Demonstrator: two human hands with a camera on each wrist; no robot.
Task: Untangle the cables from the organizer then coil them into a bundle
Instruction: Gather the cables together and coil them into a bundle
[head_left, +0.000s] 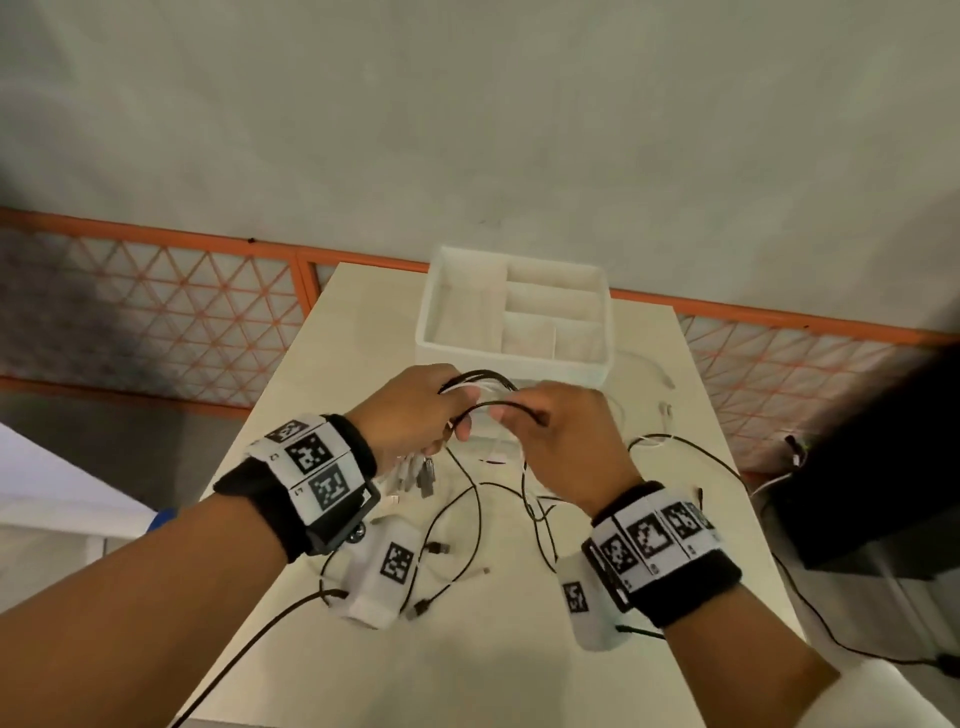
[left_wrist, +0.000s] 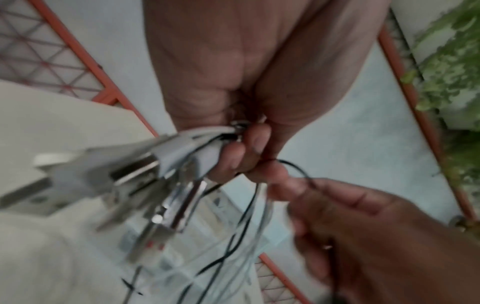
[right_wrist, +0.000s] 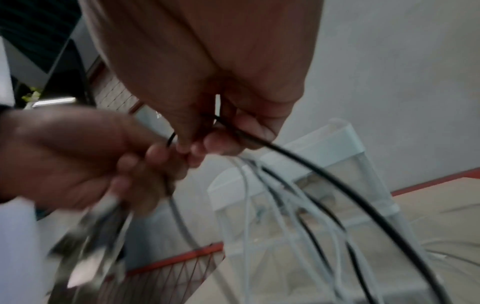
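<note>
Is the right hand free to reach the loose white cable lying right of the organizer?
Probably not yet: the right hand is pinching a black cable. The white cable lies uncovered on the table.

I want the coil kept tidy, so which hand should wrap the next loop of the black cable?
Probably the right hand: it pinches the black cable, while the left hand grips the gathered loops and plugs.

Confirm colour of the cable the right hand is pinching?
Black. The cable pinched by the right hand shows best in the right wrist view.
</note>
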